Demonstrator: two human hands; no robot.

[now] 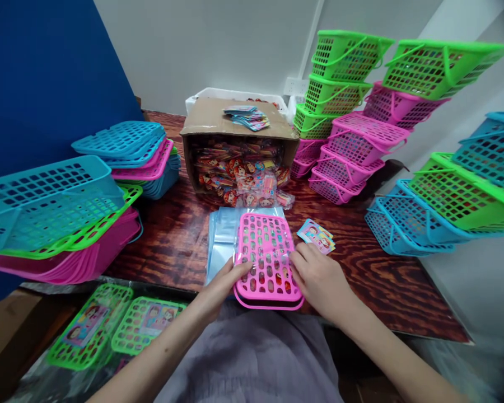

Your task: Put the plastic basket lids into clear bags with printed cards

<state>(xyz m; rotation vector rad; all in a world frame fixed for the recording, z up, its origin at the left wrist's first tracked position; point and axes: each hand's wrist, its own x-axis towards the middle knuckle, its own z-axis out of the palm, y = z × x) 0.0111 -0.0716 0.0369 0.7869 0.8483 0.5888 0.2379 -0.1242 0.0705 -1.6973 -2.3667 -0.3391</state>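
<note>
L hand [225, 285], R hand [319, 277] – at pink bskt [269, 258]

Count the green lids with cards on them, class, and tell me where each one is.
2. One green lid lies at the lower left of the picture; a second green lid lies just right of it. More may be hidden underneath.
</note>
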